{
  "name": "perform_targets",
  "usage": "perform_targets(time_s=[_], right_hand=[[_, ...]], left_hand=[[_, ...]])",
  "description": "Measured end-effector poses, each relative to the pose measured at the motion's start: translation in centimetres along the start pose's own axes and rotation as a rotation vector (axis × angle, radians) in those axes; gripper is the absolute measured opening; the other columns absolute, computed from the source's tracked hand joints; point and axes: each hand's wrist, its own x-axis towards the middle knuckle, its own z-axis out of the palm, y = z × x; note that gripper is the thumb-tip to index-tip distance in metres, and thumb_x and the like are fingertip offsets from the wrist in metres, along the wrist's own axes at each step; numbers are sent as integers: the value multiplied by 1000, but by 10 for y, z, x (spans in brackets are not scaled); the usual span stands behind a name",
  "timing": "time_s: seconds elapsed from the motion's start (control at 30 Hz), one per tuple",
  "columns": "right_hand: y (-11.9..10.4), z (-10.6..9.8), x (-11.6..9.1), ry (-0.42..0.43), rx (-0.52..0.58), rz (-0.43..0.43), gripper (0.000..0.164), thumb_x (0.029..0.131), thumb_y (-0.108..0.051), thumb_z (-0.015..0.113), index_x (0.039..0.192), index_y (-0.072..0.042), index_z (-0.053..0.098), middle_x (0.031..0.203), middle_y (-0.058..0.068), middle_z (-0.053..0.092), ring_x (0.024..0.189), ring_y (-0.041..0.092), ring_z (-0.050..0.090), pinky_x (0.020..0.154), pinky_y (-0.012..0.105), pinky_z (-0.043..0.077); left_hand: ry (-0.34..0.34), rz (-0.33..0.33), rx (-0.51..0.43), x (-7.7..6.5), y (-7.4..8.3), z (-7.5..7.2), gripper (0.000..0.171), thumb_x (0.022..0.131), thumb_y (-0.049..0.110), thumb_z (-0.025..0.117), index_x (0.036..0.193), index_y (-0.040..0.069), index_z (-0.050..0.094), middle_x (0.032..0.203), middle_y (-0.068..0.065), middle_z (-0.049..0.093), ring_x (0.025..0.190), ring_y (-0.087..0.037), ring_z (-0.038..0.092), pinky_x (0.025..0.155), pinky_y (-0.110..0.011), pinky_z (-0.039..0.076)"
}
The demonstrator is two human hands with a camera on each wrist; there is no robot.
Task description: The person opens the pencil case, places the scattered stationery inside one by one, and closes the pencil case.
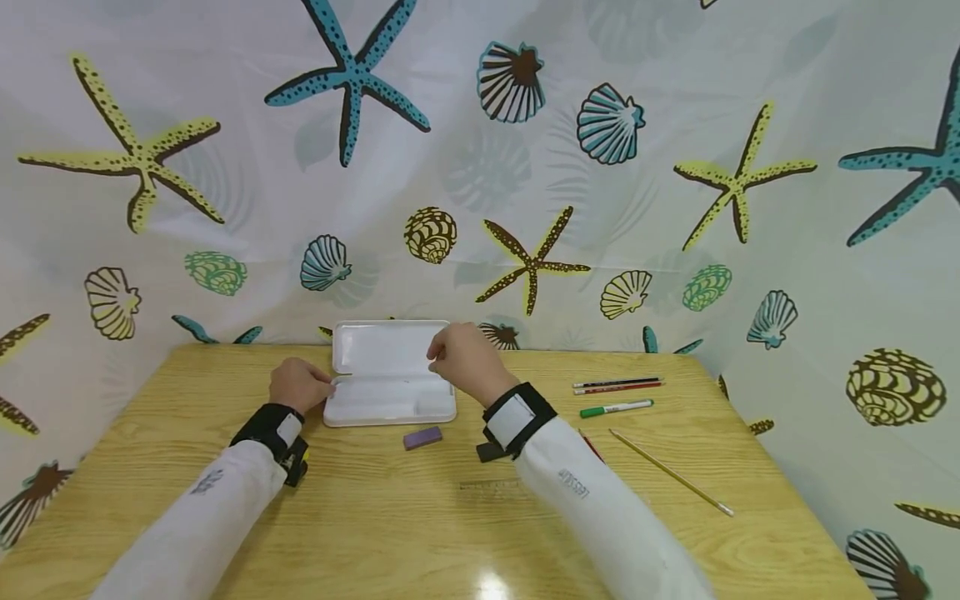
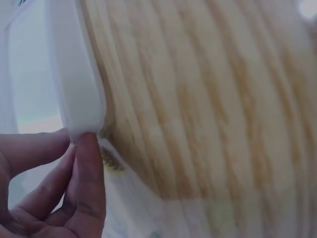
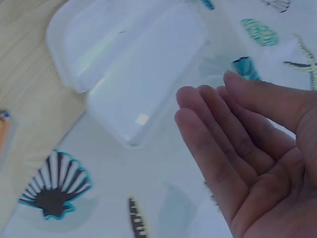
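- The left hand (image 1: 298, 385) pinches the left side of the white case (image 1: 367, 407) between thumb and fingers.
- The right hand (image 1: 471, 358) is at the case's right end, fingers loosely bent and thumb apart from the fingertips, with nothing held.
- The case lies between the two hands on the table (image 1: 360, 533), its lid (image 1: 382, 346) unfolded on the far side.
- Nearer the person than both hands, just beside the case's front edge, is a purple eraser (image 1: 423, 437).
- A clear ruler (image 1: 487, 486) lies nearer still, below the right hand's wrist, its right end by the sleeve.
- To the right of the right hand are a black pencil (image 1: 618, 382) and a red pencil (image 1: 618, 388) side by side, then a green-capped marker (image 1: 618, 408).
- Also to that hand's right, nearer the person, is a yellow pencil (image 1: 671, 472); another red pencil (image 1: 591, 444) is partly hidden by the sleeve.
- A cloth (image 1: 420, 150) with starfish and shells hangs beyond both hands.
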Motion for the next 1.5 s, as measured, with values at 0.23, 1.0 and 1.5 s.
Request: perform_targets(time_s=[0.23, 1.0, 1.5], right_hand=[[-26, -5, -19, -19, 12, -70, 12, 92, -10, 78, 102, -6, 79, 93, 4, 75, 82, 15, 68, 74, 26, 54], [-24, 66, -39, -210, -182, -109, 21, 88, -8, 81, 108, -6, 79, 109, 3, 75, 102, 14, 69, 85, 26, 55], [-20, 72, -40, -197, -272, -174, 3, 89, -8, 79, 88, -11, 78, 88, -4, 71, 78, 5, 58, 71, 21, 49]], left_hand=[[-8, -7, -10, -6, 1, -5, 22, 87, 7, 78, 98, -11, 75, 86, -23, 73, 76, -31, 67, 62, -32, 49], [24, 13, 3, -17, -2, 0, 17, 86, 4, 73, 93, -11, 74, 87, -24, 69, 75, -34, 63, 61, -37, 51], [-20, 45, 50, -12, 5, -3, 11, 84, 2, 70, 87, -9, 71, 81, -21, 65, 72, -33, 61, 61, -37, 50]])
